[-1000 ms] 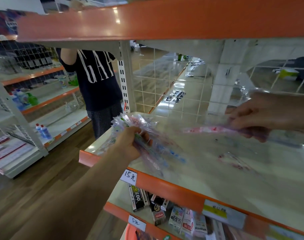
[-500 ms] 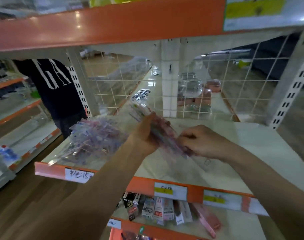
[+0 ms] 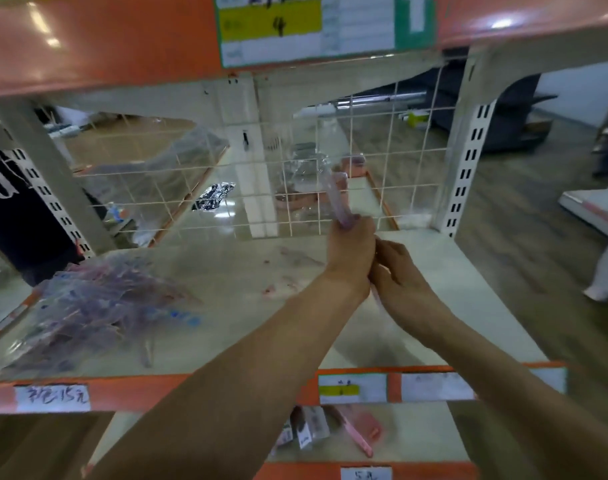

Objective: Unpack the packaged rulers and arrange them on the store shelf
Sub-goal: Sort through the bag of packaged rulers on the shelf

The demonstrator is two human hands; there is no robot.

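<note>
One pink ruler (image 3: 338, 199) stands upright over the shelf (image 3: 226, 306); the left hand (image 3: 351, 251) grips its lower part and the right hand (image 3: 399, 282) seems to pinch the bottom end. I judge it light, thin and bendy, with a slippery wrapper, so it is best held by the edges.

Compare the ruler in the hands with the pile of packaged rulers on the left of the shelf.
The held ruler is one piece; the pile is many. The held ruler stands nearly upright above the shelf, gripped by the left hand and pinched lower down by the right hand; the pile lies flat, untouched. Both look pinkish and clear-wrapped, though blurred.
</note>
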